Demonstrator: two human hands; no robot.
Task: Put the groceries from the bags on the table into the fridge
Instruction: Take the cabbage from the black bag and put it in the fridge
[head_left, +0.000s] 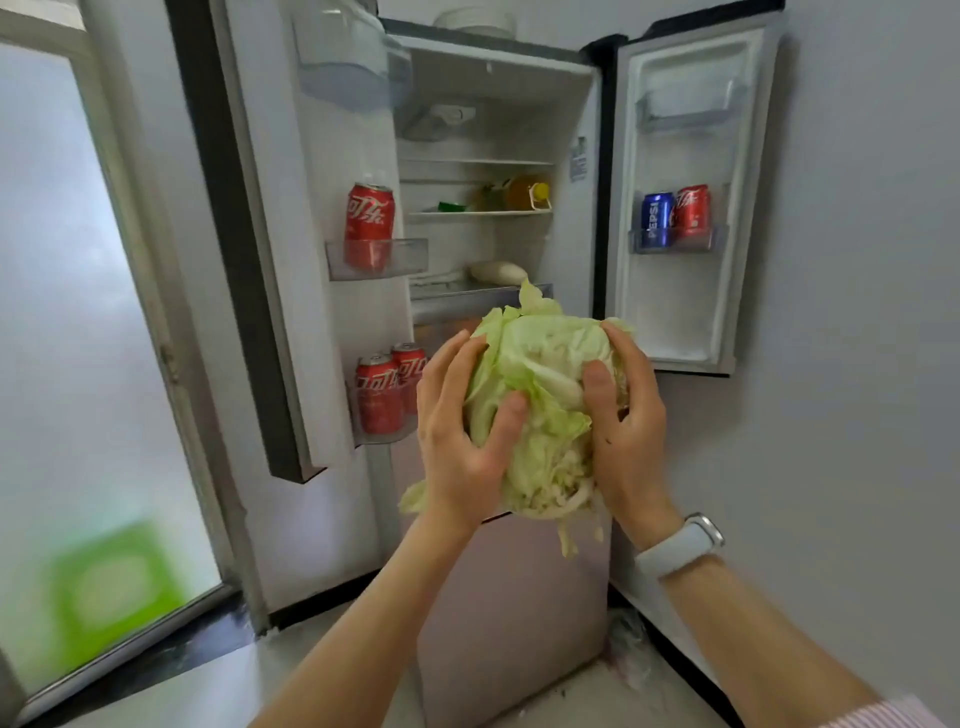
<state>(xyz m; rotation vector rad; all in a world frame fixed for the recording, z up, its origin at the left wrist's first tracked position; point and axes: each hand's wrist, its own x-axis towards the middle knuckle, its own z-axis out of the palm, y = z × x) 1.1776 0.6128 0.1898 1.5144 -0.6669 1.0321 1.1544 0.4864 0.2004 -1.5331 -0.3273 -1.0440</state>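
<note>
Head view: left hand (460, 431) and right hand (626, 415) grasp a pale green leafy cabbage head (540, 395) from both sides, fingers curled round it, near the open white two-door fridge (493, 130). Far shelf: yellowish bottle (527, 193), probably oil. Red cans (370, 224) in left door.

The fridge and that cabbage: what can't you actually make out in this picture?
All in the head view:
- Fridge lower shelves: hidden behind the cabbage gripped by the left hand and right hand.
- Items on the middle shelf: too small and blurred to identify.
- Green shape behind the frosted glass: blurred.
- The table and bags: outside the frame.
</note>
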